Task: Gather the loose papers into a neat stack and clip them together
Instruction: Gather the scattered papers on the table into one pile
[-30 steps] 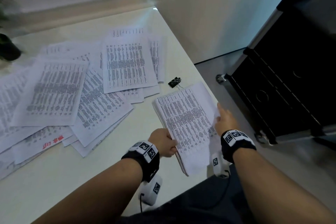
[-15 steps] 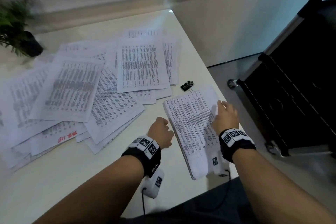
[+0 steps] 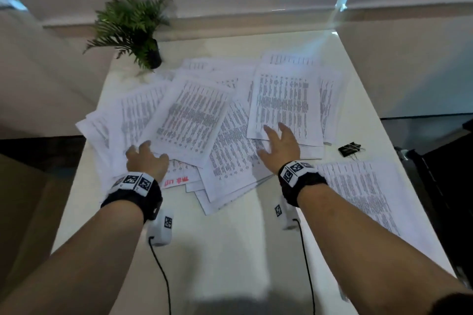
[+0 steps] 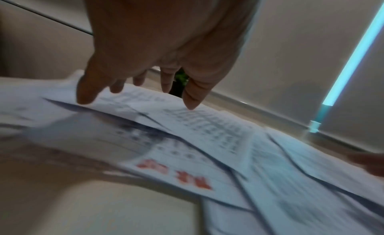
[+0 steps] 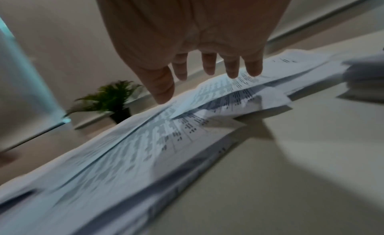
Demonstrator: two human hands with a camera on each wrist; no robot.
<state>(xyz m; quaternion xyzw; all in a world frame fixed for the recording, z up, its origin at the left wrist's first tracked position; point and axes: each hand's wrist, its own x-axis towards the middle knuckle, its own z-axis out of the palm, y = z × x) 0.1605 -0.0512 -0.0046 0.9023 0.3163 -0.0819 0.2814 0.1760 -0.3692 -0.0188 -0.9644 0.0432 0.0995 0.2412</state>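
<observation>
We see both hands over the loose papers [image 3: 225, 120], which lie fanned and overlapping across the far half of the table [image 3: 217, 250]. The left hand [image 3: 147, 160] is spread, fingers straight, its fingertips [image 4: 84, 97] down on or just above the near edge of a sheet; the blur keeps us from telling whether they touch. The right hand [image 3: 280, 146] is spread likewise, fingers apart and straight, over the near edge of another sheet, and holds nothing. Between the two hands a few sheets jut toward us, one with red print [image 3: 178, 181]. To the right of the right hand lies a squared stack [image 3: 363, 199], its right side close to the table's right edge. Beyond that stack, right of the right hand, a black clip [image 3: 348, 149] sits apart from all paper. Beyond the left hand a potted plant [image 3: 135, 28] stands at the table's far side, just behind the sheets. Under both forearms the table shows bare surface as far as its near edge.
</observation>
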